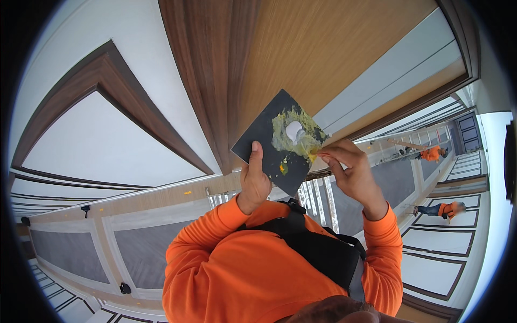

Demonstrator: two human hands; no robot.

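Observation:
My left hand (pixel 257 180) grips a dark square board (pixel 262 137) at its left edge, thumb lying on its face. The board is tilted and carries a white lump (pixel 294 132) within smeared pale yellow-green paste, with small bright yellow dabs lower on it. At the board's right edge my right hand (pixel 347 172) is closed in a pinch, its fingertips beside the yellow paste; what they hold is too small to make out.
Brown wood panels (pixel 323 43) and white panels with brown moulding (pixel 81 140) fill the upper view. Silver metal scaffolding or ladder (pixel 318 199) stands behind my body. Two people (pixel 431 153) (pixel 447 210) in orange tops are at the right, one near a ladder.

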